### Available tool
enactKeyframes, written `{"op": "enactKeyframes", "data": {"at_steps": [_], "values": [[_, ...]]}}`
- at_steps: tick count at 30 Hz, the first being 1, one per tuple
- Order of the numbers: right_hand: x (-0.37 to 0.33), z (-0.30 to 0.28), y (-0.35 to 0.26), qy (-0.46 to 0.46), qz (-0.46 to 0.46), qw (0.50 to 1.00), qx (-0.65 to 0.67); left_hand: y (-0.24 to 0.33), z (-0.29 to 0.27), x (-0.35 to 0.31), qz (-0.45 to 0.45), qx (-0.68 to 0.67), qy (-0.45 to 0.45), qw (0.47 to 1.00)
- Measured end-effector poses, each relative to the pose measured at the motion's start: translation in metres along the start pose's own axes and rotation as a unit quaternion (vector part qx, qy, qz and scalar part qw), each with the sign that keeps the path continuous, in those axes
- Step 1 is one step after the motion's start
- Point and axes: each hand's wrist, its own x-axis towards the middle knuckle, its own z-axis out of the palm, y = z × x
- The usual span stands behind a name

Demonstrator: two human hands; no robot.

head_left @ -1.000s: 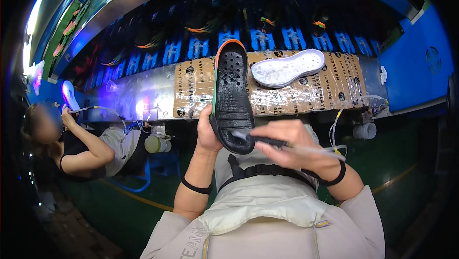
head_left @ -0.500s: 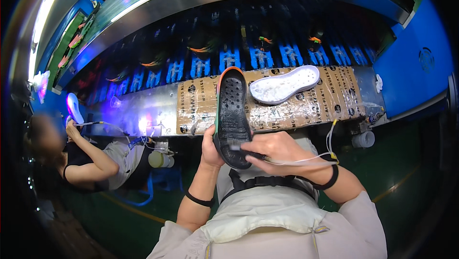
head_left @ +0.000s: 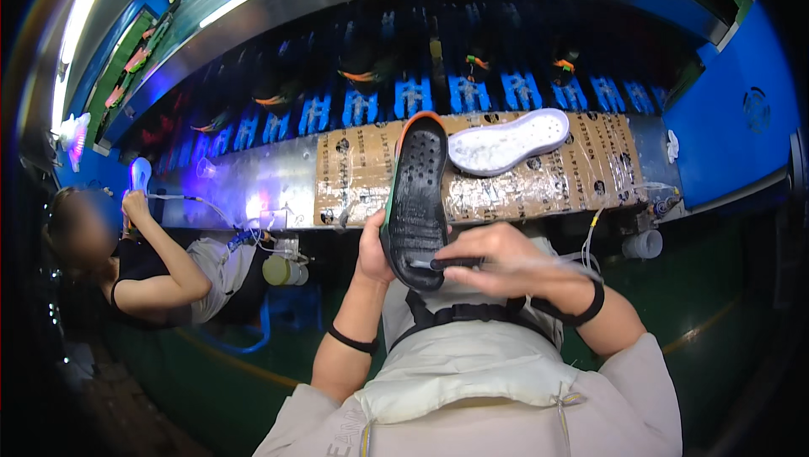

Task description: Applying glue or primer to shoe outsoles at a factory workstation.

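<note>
A black shoe sole with an orange and green edge stands tilted in front of me, its holed inner side facing up. Around its left edge near the heel closes my left hand, fingers partly hidden behind it. My right hand grips a dark-handled brush whose pale bristles lie on the sole's heel area. From that hand a clear thin tube trails past my wrist. Beyond the black sole, a white shoe sole lies on the taped cardboard, its hollow side showing a whitish, lumpy surface.
A metal bench runs under the cardboard. Behind it, blue holders line a dark conveyor, some near orange-edged pieces. At the left sits a co-worker holding a pale sole. A white cup hangs by the bench's right end.
The brush has moved slightly down and right over the heel. The black sole has shifted a little to the right and up. At the left, the co-worker's raised sole has also moved.
</note>
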Motion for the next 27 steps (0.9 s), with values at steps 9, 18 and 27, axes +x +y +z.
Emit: {"op": "enactKeyframes", "data": {"at_steps": [9, 18, 27], "values": [[0.040, -0.063, 0.044, 0.162, 0.180, 0.962, 0.124, -0.010, 0.041, -0.005, -0.049, -0.065, -0.058, 0.995], [0.012, 0.004, 0.006, 0.105, -0.068, 0.950, -0.287, -0.019, 0.023, -0.009, 0.025, -0.048, 0.040, 0.998], [-0.001, -0.014, 0.016, 0.291, 0.209, 0.742, 0.567, 0.005, 0.021, 0.006, 0.018, -0.092, 0.068, 0.993]]}}
